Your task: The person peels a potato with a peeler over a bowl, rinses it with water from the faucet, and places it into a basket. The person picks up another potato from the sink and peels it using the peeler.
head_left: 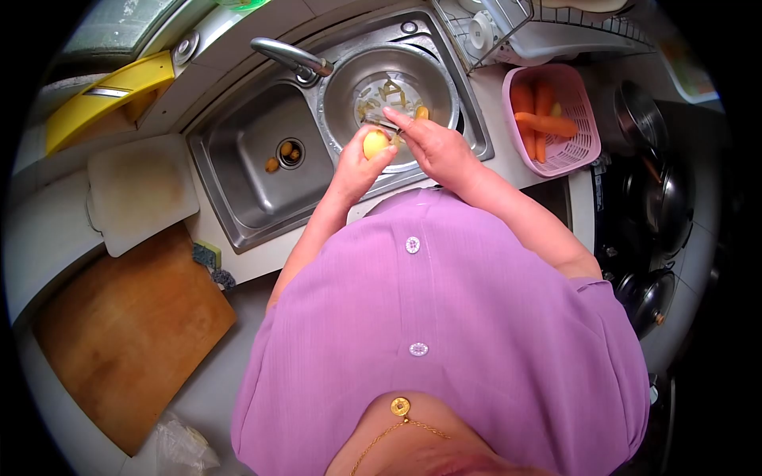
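In my left hand (pixel 355 168) is a peeled, pale yellow potato (pixel 375 143), held over the near rim of a round metal basin (pixel 337 95). My right hand (pixel 441 152) grips a peeler (pixel 379 120) with a metal head, close above the potato; its handle is mostly hidden by the fingers. Strips of peel (pixel 390 94) lie on the basin's floor. Just beyond my right hand shows a small yellow-brown piece (pixel 421 113), too covered to name. Unpeeled small potatoes (pixel 272 164) rest in the left sink bowl, some at the drain.
The faucet (pixel 290 54) arches over the double sink (pixel 230 186). On the right counter stands a pink basket (pixel 562 163) with carrots (pixel 548 124). Left are a yellow slicer (pixel 111 99), a white cutting board (pixel 143 186), a wooden board (pixel 135 325) and a sponge (pixel 206 254). Pans (pixel 665 202) stand far right.
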`<move>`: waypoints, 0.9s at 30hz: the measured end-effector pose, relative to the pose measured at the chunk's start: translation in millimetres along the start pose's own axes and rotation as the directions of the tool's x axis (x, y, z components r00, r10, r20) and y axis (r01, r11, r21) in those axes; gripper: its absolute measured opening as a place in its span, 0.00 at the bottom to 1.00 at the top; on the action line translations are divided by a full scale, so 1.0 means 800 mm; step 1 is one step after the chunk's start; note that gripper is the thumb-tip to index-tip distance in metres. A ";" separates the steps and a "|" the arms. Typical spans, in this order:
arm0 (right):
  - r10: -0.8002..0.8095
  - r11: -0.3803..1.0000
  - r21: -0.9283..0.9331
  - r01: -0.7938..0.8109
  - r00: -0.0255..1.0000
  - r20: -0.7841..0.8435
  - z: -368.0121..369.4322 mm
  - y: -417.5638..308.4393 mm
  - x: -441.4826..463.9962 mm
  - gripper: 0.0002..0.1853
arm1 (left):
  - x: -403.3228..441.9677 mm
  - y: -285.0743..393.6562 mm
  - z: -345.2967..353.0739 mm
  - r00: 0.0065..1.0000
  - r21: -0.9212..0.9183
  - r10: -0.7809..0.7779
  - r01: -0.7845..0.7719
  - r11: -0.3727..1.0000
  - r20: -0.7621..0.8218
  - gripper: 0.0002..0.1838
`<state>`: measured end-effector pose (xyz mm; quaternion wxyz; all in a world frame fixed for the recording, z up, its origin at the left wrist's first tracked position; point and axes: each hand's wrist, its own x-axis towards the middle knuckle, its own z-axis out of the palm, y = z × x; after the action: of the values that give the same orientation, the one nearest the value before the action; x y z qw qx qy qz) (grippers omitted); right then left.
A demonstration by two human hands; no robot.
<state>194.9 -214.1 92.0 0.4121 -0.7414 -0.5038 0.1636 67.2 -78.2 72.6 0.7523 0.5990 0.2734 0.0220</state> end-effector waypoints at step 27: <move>0.036 0.998 -0.044 -0.035 0.999 0.024 0.000 0.023 0.003 0.24 | 0.001 0.015 0.000 0.898 0.659 0.388 -0.163 0.734 -0.210 0.21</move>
<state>207.2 -215.1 78.2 0.3867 -0.7567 -0.4992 0.1692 71.5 -74.3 82.7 0.4406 0.8357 0.2947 0.1436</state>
